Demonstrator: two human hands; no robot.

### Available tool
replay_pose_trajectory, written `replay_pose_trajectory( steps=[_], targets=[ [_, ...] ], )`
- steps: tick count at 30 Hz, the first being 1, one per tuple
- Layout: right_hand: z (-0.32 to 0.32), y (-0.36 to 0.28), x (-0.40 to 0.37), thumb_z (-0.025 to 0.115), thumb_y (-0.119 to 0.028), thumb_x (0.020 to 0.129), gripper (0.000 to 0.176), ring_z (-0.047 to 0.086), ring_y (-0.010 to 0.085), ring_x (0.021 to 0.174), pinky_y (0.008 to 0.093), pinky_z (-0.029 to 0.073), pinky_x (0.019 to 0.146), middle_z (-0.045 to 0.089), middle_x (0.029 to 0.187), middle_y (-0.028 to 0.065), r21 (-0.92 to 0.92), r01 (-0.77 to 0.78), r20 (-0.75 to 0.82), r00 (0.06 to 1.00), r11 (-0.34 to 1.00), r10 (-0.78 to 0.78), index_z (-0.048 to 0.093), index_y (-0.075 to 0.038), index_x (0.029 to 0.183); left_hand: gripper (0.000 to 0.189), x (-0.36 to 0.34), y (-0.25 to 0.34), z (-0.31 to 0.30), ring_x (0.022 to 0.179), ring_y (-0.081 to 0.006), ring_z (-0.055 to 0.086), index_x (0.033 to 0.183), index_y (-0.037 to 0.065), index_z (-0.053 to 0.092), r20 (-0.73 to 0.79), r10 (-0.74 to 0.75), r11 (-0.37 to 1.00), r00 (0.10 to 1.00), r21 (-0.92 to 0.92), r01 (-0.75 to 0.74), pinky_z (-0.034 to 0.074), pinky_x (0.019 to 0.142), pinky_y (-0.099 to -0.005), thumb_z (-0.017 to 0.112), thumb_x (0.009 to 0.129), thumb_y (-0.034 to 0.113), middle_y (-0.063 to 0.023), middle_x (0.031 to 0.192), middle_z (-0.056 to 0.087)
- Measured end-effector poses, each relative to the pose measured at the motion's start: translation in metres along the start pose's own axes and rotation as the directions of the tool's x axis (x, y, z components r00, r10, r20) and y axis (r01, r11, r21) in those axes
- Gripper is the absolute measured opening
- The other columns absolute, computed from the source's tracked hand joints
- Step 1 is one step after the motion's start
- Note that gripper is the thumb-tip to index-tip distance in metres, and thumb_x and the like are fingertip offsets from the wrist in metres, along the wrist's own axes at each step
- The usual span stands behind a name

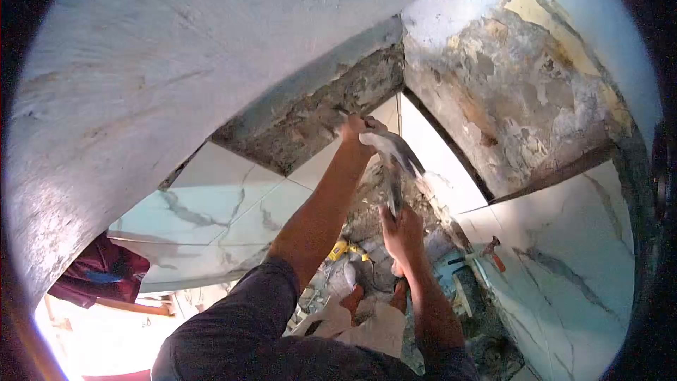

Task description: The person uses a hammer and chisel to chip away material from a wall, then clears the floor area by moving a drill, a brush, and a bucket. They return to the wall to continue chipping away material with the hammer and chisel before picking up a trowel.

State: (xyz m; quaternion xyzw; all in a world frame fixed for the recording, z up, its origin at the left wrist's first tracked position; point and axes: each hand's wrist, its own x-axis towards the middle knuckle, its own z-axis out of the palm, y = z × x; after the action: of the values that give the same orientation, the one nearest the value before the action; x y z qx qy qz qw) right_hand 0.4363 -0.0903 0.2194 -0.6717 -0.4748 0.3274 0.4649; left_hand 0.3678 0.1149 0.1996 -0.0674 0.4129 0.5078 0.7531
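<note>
My left hand (361,127) is closed round a chisel (341,109), whose dark end points at the rough, bare strip of wall (303,123) above the tiles. In my right hand (403,233) is the handle of a hammer (393,187), gripped from below. The hammer head, smeared by motion, overlaps the fingers of my left hand in this view. Marble-patterned wall tiles (218,190) border the bare strip, and a brightly lit tile (434,155) stands to the right of the hammer.
Chipped plaster (522,92) covers the right wall. A red-handled tool (495,255) shows against the tiles at right. Below, a yellow power tool (340,248) lies among rubble near my feet. Maroon cloth (99,271) hangs at lower left. The white wall (141,63) bulges close on the left.
</note>
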Motion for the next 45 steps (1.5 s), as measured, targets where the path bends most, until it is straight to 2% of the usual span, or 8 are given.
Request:
replay_pose_trajectory(
  steps=[14,17,19,30,33,36,41,45],
  targets=[
    [-0.050,0.042,-0.175,0.063,-0.040,0.076,0.058,0.056,0.0369,0.080,0.0431,0.042,0.077,0.058,0.080,0.0224,-0.130,-0.391,0.040,0.916,0.911,0.398,0.049,0.011,0.099,0.024,-0.182,0.002,-0.187,0.042,-0.0148,0.043,0.072,0.010,0.043,0.024,0.037,0.617,0.999,0.786,-0.042,0.034,0.035,-0.0288,0.045,0.089,0.026,-0.0023,0.056,0.040],
    [-0.041,0.067,-0.203,0.053,-0.035,0.086,0.041,0.053,0.0376,0.074,0.0472,0.039,0.066,0.056,0.077,0.0211,-0.531,0.215,0.029,0.971,0.820,-0.236,0.052,0.005,0.095,0.020,-0.179,0.024,-0.213,0.041,-0.0141,0.042,0.073,0.008,0.044,0.086,0.155,0.388,0.984,0.911,-0.141,0.036,0.037,-0.0300,0.044,0.087,0.022,-0.0028,0.055,0.041],
    [-0.060,0.022,-0.194,0.055,-0.036,0.084,0.042,0.052,0.0353,0.065,0.0454,0.039,0.063,0.053,0.067,0.0193,-0.161,-0.187,-0.019,0.982,0.969,0.187,0.053,0.006,0.091,0.020,-0.150,0.042,-0.239,0.039,-0.0138,0.042,0.072,0.007,0.045,0.212,0.257,0.087,0.943,0.967,-0.241,0.036,0.037,-0.0303,0.045,0.087,0.021,-0.0031,0.054,0.043],
    [-0.064,-0.023,-0.236,0.061,-0.033,0.080,0.041,0.043,0.0227,0.055,0.0365,0.035,0.051,0.044,0.059,0.0120,-0.040,-0.320,-0.044,0.947,0.946,0.319,0.050,0.006,0.076,0.030,0.021,0.093,-0.220,0.085,-0.0355,0.059,0.097,-0.002,0.048,0.580,0.094,-0.982,0.809,0.189,-0.022,0.048,0.066,-0.0436,0.042,0.087,0.026,-0.0259,0.093,0.058],
    [-0.058,0.009,-0.263,0.061,-0.030,0.080,0.036,0.043,0.0207,0.055,0.0364,0.035,0.050,0.045,0.060,0.0112,-0.368,-0.276,-0.271,0.945,0.888,0.181,0.051,0.004,0.076,0.026,0.043,0.088,-0.220,0.086,-0.0355,0.060,0.097,0.000,0.048,0.534,0.321,-0.779,0.782,0.619,-0.102,0.050,0.068,-0.0429,0.040,0.088,0.023,-0.0272,0.092,0.058],
    [-0.067,0.031,-0.282,0.062,-0.029,0.081,0.035,0.041,0.0182,0.053,0.0364,0.035,0.049,0.044,0.057,0.0081,-0.333,-0.105,-0.061,0.994,0.937,0.090,0.051,0.004,0.075,0.026,0.050,0.067,-0.220,0.085,-0.0350,0.060,0.098,0.000,0.048,0.662,0.146,-0.981,0.735,0.191,0.023,0.050,0.068,-0.0429,0.038,0.089,0.022,-0.0291,0.091,0.057],
    [-0.075,-0.036,-0.260,0.063,-0.027,0.081,0.033,0.044,0.0157,0.053,0.0366,0.036,0.050,0.046,0.056,0.0059,0.171,-0.585,-0.211,0.764,0.793,0.609,0.049,0.003,0.078,0.027,-0.003,0.034,-0.211,0.071,-0.0369,0.061,0.089,-0.003,0.048,0.630,0.307,-0.608,0.714,0.707,-0.362,0.051,0.059,-0.0416,0.039,0.089,0.022,-0.0281,0.081,0.058],
    [-0.077,-0.059,-0.252,0.061,-0.023,0.082,0.029,0.052,0.0172,0.065,0.0356,0.042,0.059,0.053,0.068,0.0074,0.152,-0.667,-0.213,0.699,0.730,0.683,0.050,0.004,0.084,0.025,0.045,0.050,-0.231,0.076,-0.0268,0.060,0.097,-0.003,0.054,0.871,0.039,-0.979,0.490,-0.063,0.191,0.047,0.055,-0.0368,0.049,0.082,0.016,-0.0196,0.082,0.061]
  ],
)
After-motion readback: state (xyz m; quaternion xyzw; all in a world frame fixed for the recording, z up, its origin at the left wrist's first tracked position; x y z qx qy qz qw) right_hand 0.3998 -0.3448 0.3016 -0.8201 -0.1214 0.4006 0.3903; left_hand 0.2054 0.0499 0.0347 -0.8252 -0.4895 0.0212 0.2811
